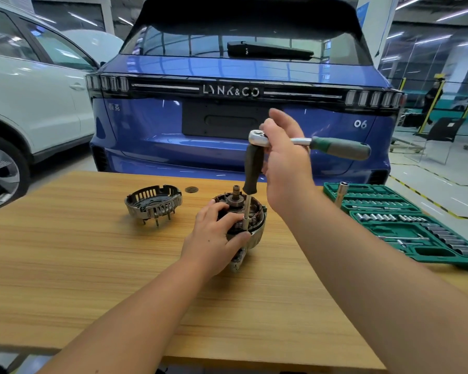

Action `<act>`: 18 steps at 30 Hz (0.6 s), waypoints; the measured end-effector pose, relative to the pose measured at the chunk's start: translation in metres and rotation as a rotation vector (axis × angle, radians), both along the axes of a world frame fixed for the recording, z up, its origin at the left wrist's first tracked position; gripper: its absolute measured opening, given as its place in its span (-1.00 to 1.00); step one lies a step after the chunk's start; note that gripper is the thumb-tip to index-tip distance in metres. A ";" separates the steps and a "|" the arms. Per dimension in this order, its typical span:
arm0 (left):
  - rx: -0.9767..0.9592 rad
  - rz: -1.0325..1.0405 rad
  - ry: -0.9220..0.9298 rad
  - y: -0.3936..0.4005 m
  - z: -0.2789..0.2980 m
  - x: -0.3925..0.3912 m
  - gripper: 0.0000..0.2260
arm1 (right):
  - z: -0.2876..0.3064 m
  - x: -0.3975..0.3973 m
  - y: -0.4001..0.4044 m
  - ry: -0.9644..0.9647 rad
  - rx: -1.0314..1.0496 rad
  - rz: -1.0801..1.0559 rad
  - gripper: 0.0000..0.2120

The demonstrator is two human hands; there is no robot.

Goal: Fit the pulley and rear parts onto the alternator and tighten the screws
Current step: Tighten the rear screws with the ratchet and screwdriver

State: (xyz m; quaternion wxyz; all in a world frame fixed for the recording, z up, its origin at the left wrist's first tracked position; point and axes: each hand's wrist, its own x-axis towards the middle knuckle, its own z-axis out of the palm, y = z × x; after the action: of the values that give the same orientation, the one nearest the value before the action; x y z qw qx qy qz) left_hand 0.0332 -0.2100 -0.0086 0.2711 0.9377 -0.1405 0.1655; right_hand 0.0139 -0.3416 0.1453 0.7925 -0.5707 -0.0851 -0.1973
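The alternator (pixel 254 215) stands on the wooden table (pixel 79 252) with its copper windings and shaft facing up. My left hand (pixel 214 233) grips its near left side, thumb against the housing. A dark-handled socket driver (pixel 251 171) stands upright on a screw at the alternator's rim. A ratchet (pixel 322 145) with a green-grey handle sits across the driver's top, pointing right. My right hand (pixel 284 157) holds the ratchet's head and the driver's top. The rear housing (pixel 153 202), a slotted metal shell, lies to the left on the table.
A small round part (pixel 191 189) lies behind the rear housing. An open green socket set case (pixel 405 222) fills the table's right side, with one socket extension (pixel 341 193) standing up in it. A blue car (pixel 241 103) is parked just beyond the table, a white car (pixel 25 103) at left.
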 end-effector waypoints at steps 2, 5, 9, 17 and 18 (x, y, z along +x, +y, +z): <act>0.007 0.006 -0.001 0.000 0.000 0.001 -0.62 | -0.003 -0.002 -0.001 -0.225 -0.373 -0.191 -0.83; -0.001 0.006 -0.009 0.000 0.000 0.000 -0.57 | -0.009 0.003 -0.008 -0.554 -0.877 -0.457 -0.79; 0.008 0.014 -0.009 0.000 0.000 -0.001 -0.56 | -0.001 0.008 -0.014 -0.704 -1.293 -0.607 -0.77; -0.007 -0.003 -0.023 0.000 -0.001 -0.001 -0.63 | 0.019 0.006 -0.016 -0.565 -1.542 -0.516 -0.57; -0.004 -0.004 -0.023 0.000 -0.001 0.000 -0.63 | 0.023 0.005 -0.016 -0.565 -1.551 -0.498 -0.59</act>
State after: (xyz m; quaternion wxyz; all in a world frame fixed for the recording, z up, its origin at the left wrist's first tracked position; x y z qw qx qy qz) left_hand 0.0328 -0.2097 -0.0098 0.2716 0.9350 -0.1451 0.1761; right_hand 0.0188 -0.3579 0.1678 0.0617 -0.8823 -0.2621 -0.3859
